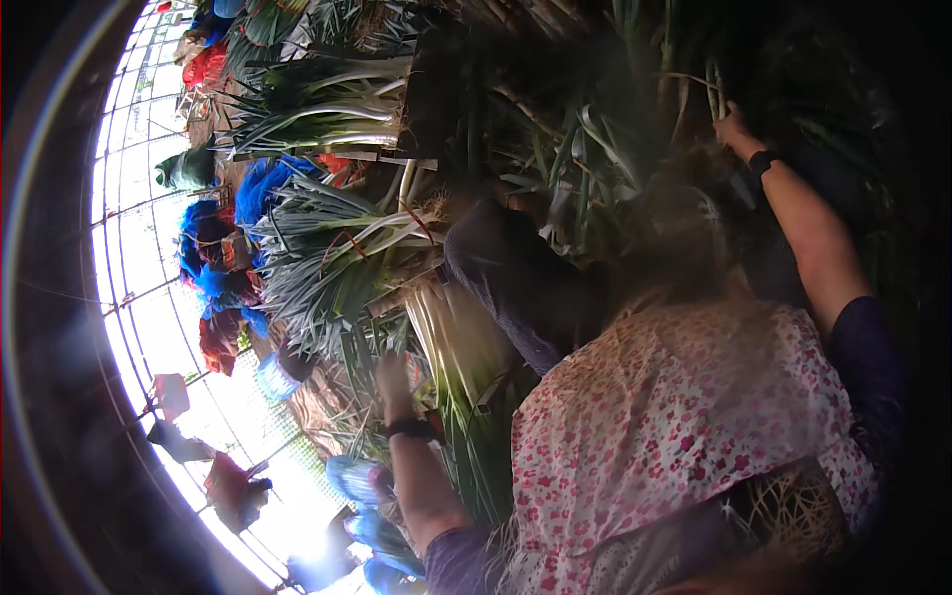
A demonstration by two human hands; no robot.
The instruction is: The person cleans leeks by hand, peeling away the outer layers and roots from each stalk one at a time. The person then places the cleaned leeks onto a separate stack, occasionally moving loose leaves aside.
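My right hand (pixel 732 131), at the upper right, is closed around a thin pale-green stalk (pixel 714 87), which looks like a leek. Dim light hides part of its fingers. On the left, my left hand (pixel 394 385) is blurred, so its fingers do not show clearly. It is beside a stack of leeks (pixel 458 337) with white shanks and green leaves. Just above it is another leek pile (pixel 332 248), its leaves spreading left. Loose leeks and stalks (pixel 595 149) lie in shadow between my hands.
A further leek bundle (pixel 347 104) lies at the upper left. Blue bags (pixel 273 188) and a red bag (pixel 205 67) are beside the bright wire mesh (pixel 139 228). My floral apron (pixel 674 426) and a dark-clad knee (pixel 506 273) fill the lower middle.
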